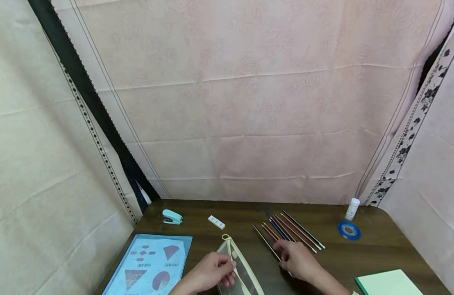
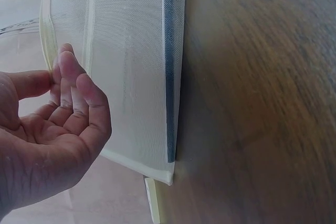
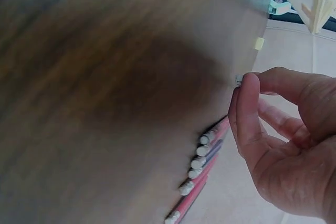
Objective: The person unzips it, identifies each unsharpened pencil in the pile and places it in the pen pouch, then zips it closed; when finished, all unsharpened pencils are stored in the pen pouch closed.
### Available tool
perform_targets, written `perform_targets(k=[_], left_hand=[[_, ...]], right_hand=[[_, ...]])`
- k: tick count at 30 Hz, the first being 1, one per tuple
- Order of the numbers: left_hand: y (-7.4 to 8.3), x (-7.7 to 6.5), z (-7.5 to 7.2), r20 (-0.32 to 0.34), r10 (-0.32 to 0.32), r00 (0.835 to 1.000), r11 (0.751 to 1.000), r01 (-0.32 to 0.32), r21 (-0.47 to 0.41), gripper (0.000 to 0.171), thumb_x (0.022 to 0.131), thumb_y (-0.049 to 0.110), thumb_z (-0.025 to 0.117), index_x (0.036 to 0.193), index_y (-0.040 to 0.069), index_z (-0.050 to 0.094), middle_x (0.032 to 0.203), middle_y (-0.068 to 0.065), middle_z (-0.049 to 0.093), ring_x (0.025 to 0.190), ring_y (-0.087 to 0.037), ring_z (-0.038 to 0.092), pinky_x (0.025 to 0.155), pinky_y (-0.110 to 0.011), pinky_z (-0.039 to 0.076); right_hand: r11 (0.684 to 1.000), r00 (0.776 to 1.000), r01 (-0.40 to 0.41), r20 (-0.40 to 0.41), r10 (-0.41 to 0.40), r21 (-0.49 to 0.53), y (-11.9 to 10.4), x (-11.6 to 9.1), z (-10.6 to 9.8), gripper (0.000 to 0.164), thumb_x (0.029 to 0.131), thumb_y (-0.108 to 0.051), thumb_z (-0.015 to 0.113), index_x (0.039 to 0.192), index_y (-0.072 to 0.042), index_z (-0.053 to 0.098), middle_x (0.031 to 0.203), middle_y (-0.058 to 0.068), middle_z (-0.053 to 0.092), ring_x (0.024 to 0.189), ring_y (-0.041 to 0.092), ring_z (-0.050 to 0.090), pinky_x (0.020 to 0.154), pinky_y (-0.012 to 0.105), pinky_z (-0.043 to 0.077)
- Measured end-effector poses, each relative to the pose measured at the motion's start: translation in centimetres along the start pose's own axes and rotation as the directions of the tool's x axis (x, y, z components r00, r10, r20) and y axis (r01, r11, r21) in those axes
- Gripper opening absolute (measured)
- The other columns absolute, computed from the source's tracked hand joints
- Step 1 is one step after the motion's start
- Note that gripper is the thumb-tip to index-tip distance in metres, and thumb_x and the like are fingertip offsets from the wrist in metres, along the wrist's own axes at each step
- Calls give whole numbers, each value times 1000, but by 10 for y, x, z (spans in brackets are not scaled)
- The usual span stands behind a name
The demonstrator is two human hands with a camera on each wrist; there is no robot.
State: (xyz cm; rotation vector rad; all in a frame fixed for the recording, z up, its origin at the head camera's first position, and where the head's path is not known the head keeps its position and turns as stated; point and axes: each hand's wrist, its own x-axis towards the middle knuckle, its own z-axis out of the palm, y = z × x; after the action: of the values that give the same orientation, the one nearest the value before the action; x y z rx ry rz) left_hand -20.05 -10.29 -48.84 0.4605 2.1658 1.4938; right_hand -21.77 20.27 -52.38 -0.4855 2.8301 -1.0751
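Note:
My left hand [image 1: 216, 270] pinches the pale-yellow edge of a see-through mesh zip pouch [image 1: 245, 268] between thumb and fingers. Through the mesh in the left wrist view, a long dark strip [image 2: 169, 66] shows along the pouch's lower side. To the right, my right hand [image 1: 297, 260] holds a slim dark pencil [image 1: 263, 237] by its near end, thumb against fingertips. Its pale tip [image 3: 239, 80] peeks out from the fingers in the right wrist view. Just beyond that hand, several red, dark and blue pencils [image 1: 298, 229] lie side by side on the table.
A light-blue stapler [image 1: 172, 216] and a white eraser [image 1: 216, 222] lie toward the back. At left is a blue folder [image 1: 188, 246] printed with shapes. A glue stick [image 1: 352, 209], blue tape roll [image 1: 348, 230] and green-edged notepad [image 1: 389, 282] are at right on the wooden table [image 1: 323, 268].

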Motion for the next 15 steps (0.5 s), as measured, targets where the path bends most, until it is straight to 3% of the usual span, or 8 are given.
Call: perform_targets(k=[11, 15], left_hand=[[2, 0, -2, -17, 11, 1000, 1000, -12, -2, 30, 98, 27, 55, 84, 4, 68, 74, -7, 70, 61, -12, 62, 60, -33, 55], [2, -1, -2, -15, 10, 1000, 1000, -10, -6, 29, 98, 27, 55, 84, 5, 69, 74, -6, 70, 61, -12, 62, 60, -32, 55]], right_hand=[[985, 994, 67, -94, -53, 159, -19, -8, -14, 40, 82, -5, 71, 116, -21, 60, 76, -2, 61, 44, 8, 55, 39, 28, 49], [959, 995, 78, -87, -56, 273, -31, -12, -18, 40, 82, -8, 73, 118, -20, 59, 79, 2, 63, 53, 8, 58, 41, 33, 52]])
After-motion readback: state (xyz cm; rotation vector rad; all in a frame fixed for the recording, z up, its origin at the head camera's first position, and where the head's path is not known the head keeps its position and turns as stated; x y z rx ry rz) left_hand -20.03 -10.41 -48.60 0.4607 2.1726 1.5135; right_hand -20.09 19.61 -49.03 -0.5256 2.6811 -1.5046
